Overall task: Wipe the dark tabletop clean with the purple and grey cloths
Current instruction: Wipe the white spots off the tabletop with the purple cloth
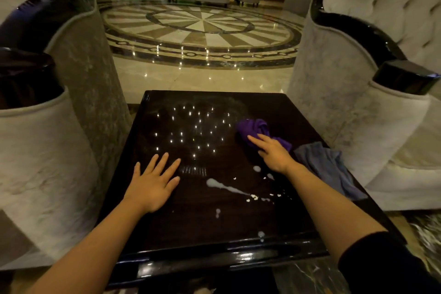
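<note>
The right hand (272, 153) lies flat, fingers on the purple cloth (254, 130), seemingly not gripping. The left hand (152, 182) rests open on the tabletop (191, 222). An ungathered cloth may smear the white spill (224, 187); the grey cloth (327, 169) could slip off the edge.

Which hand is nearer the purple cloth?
Right. The right hand lies flat with its fingers on the purple cloth; the left hand rests flat on the tabletop, well apart to the cloth's left.
</note>
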The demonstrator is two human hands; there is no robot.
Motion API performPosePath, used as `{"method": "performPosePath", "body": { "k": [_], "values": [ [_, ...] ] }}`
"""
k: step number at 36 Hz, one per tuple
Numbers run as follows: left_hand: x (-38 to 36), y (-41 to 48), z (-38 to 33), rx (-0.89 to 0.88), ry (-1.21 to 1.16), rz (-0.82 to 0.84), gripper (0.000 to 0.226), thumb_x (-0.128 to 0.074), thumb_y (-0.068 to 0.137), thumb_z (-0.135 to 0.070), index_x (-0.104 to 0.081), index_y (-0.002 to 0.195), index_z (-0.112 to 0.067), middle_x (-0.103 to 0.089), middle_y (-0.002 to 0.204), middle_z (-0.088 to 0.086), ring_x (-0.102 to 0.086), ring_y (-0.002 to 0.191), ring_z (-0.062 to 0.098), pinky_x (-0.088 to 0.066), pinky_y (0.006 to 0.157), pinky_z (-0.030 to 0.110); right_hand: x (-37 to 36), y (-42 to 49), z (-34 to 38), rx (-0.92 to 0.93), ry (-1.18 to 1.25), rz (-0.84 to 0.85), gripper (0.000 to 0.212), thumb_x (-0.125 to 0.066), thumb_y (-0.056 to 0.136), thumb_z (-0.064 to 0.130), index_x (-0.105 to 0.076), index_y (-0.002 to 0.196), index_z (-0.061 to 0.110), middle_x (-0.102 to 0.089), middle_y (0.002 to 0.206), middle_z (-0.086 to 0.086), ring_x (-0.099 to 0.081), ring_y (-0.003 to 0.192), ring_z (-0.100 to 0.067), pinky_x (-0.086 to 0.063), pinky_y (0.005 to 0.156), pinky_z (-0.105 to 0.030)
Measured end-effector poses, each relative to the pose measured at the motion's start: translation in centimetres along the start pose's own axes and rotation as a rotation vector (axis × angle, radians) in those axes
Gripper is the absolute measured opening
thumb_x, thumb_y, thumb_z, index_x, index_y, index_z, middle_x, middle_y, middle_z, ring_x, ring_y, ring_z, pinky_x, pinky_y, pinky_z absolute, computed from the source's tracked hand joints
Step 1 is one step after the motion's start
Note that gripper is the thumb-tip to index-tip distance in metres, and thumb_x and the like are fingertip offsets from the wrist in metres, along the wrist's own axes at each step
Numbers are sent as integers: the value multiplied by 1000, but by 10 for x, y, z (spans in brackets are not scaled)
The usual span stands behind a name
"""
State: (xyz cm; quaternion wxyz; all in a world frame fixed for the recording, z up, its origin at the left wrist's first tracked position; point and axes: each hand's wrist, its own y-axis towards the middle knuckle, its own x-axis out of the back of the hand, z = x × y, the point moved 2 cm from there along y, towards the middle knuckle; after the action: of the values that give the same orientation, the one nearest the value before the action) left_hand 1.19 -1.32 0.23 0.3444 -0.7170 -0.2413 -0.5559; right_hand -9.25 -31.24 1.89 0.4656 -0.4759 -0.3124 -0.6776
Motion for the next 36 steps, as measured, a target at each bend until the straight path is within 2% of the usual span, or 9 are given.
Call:
{"method": "performPosePath", "body": {
  "k": [6, 17, 22, 25, 28, 30, 33, 36],
  "values": [
    [-1, 1, 2, -20, 7, 1, 54, -12, 97, -49, 9, 144, -35, 14, 157, -1, 16, 144, 19, 9, 115, 51, -11, -31, 34, 91, 58, 42, 53, -44, 91, 1, -32, 138, 23, -26, 152, -9, -25, 138, -28, -16, 115, -36],
    [-1, 2, 3, -29, -17, 13, 54, -11, 97, -49, 8, 145, -35, 15, 157, -1, 18, 143, 20, 10, 115, 50, -22, -78, 75, 141, 123, 121, 52, -43, 91, -1, -39, 135, 27, -28, 151, -5, -21, 139, -23, -14, 114, -31],
    [-1, 3, 3, -35, -20, -5, 53, -13, 97, -49, 6, 145, -36, 15, 157, -1, 17, 144, 20, 10, 115, 50, -27, -91, 92, 176, 137, 168, 52, -45, 90, -2, -43, 132, 29, -30, 150, -3, -23, 138, -22, -17, 114, -33],
    [-1, 2, 3, -38, -28, -26, 54, -14, 97, -49, 5, 145, -36, 13, 158, -1, 16, 144, 19, 9, 115, 49, -23, -93, 98, 212, 86, 221, 56, -51, 86, -1, -43, 131, 31, -28, 150, -1, -28, 135, -23, -24, 112, -35],
    [0, 1, 2, -36, -43, -47, 54, -16, 97, -49, 3, 145, -36, 11, 158, -1, 13, 145, 19, 6, 117, 47, -14, -89, 103, 185, 126, 233, 65, -62, 81, 12, -32, 135, 34, -14, 149, -3, -35, 130, -28, -36, 106, -35],
    [1, 0, 2, -35, -47, -55, 54, -17, 97, -49, 1, 146, -35, 9, 158, 0, 10, 145, 19, 4, 117, 47, -11, -83, 106, 98, 209, 251, 73, -64, 81, 29, -20, 138, 41, 1, 153, -3, -27, 135, -32, -34, 110, -41],
    [2, -2, 2, -50, -66, -71, 52, -18, 98, -45, -4, 146, -34, 3, 159, 1, 7, 146, 20, 2, 117, 48, -18, -75, 108, -3, 118, 301, 72, -51, 84, 52, -2, 137, 51, 13, 156, 0, -6, 142, -35, -18, 115, -53],
    [3, -3, 3, -68, -81, -69, 50, -21, 99, -40, -7, 146, -34, -1, 159, 2, 5, 146, 21, 1, 117, 48, -28, -67, 110, -56, -13, 248, 60, -32, 90, 57, -1, 140, 45, 2, 158, 0, -10, 140, -34, -18, 111, -53]
  ]
}}
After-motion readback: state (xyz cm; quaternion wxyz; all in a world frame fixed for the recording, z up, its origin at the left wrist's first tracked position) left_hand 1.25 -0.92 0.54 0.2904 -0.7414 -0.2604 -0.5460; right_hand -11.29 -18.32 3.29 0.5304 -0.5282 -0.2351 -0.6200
